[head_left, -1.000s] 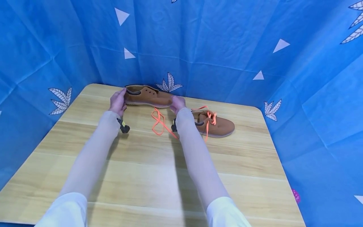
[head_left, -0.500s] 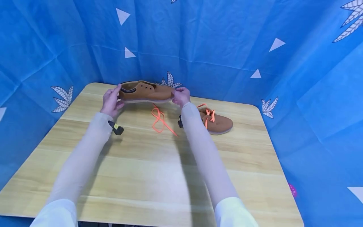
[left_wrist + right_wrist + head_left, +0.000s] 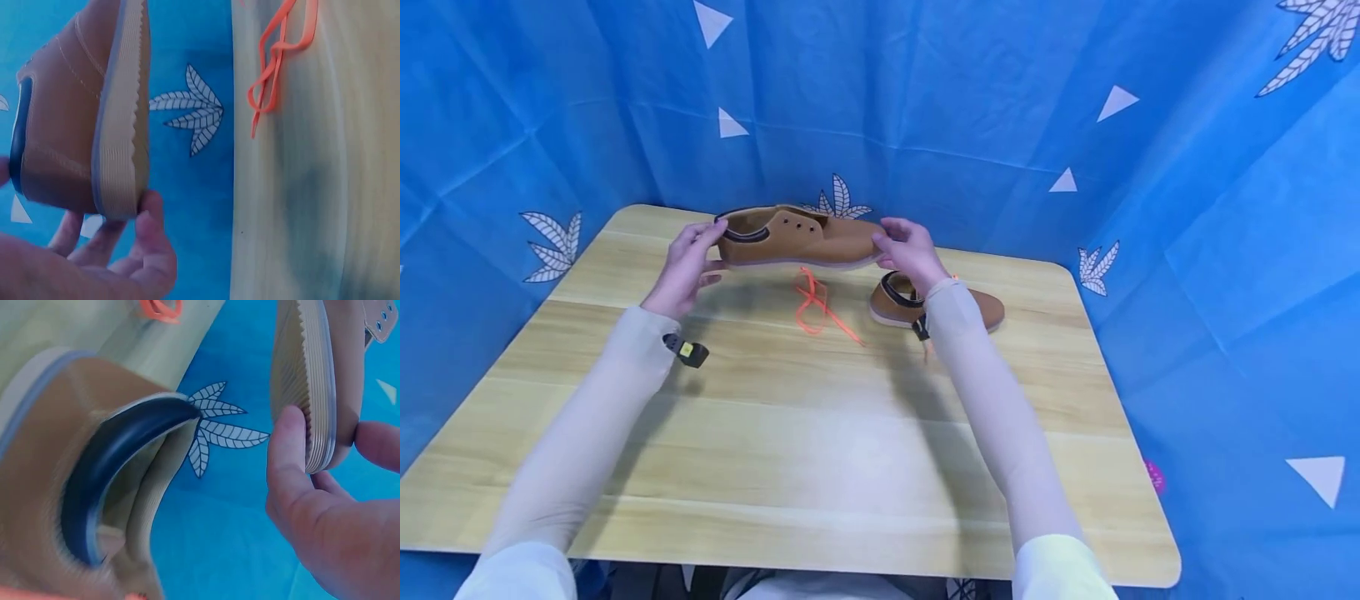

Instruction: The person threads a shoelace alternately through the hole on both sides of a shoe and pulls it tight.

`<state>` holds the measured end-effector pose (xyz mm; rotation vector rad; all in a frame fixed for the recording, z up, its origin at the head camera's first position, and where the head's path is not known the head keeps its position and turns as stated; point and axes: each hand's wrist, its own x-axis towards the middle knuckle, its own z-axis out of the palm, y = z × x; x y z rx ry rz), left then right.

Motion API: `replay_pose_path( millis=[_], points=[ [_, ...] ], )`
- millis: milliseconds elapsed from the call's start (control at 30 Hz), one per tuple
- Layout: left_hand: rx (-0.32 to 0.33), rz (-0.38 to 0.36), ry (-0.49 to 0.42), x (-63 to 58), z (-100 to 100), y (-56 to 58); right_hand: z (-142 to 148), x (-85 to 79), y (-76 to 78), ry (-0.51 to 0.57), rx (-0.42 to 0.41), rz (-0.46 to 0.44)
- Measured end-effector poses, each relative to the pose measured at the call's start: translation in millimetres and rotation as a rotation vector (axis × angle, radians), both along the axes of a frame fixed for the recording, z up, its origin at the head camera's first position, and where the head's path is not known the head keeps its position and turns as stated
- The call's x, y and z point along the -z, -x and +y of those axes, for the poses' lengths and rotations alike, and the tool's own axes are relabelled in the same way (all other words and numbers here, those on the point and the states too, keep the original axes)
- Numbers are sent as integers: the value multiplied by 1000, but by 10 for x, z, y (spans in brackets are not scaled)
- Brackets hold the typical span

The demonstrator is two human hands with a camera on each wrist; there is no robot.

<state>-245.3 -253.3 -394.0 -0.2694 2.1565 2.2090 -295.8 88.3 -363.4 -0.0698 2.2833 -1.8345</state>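
Note:
A brown shoe with bare eyelets (image 3: 793,239) hangs level above the back of the table, toe to the right. My left hand (image 3: 685,265) holds its heel; in the left wrist view the fingers (image 3: 153,250) touch the sole edge and heel. My right hand (image 3: 916,252) pinches the toe, thumb and fingers on opposite sides, as the right wrist view shows. Below lies a loose orange shoelace (image 3: 812,304) in a loop. A second brown shoe (image 3: 891,307) stands on the table beneath my right wrist, partly hidden by it; only bits of its orange lace show.
The light wooden table (image 3: 820,467) has rounded corners. A blue patterned curtain (image 3: 970,108) rises right behind it and along both sides. Small black wrist cameras (image 3: 691,353) are strapped to both wrists.
Both hands have lifted the unlaced shoe off the table, and it now sits slightly higher in view. My right forearm has shifted right, covering the second shoe's laces.

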Motion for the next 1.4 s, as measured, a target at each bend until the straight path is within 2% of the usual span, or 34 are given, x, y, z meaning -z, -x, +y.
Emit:
replay_pose_path(
  millis=[67, 133, 267, 367, 500, 700, 867, 1133, 1267, 1400],
  points=[
    [50, 23, 24, 21, 15, -77, 97, 13, -105, -28, -40, 13],
    [108, 52, 95, 55, 37, -159, 200, 35, -221, -56, -79, 19],
    [211, 94, 332, 150, 128, -314, 414, 117, -453, -145, -151, 25],
    [259, 137, 489, 236, 207, -407, 554, 227, -602, -247, -207, 51],
    [303, 194, 553, 374, 299, -508, 671, 393, -768, -381, -247, 128],
    [380, 241, 663, 536, 416, -626, 786, 538, -1004, -528, -227, 241],
    [445, 249, 742, 589, 512, -681, 910, 662, -1165, -520, -234, 176],
    [537, 336, 1078, 669, 633, -829, 1044, 899, -1413, -516, -273, 115],
    [548, 379, 1127, 690, 684, -880, 1089, 986, -1489, -503, -257, 123],
    [554, 390, 1144, 690, 734, -918, 1122, 1067, -1530, -572, -228, 192]
  ],
)
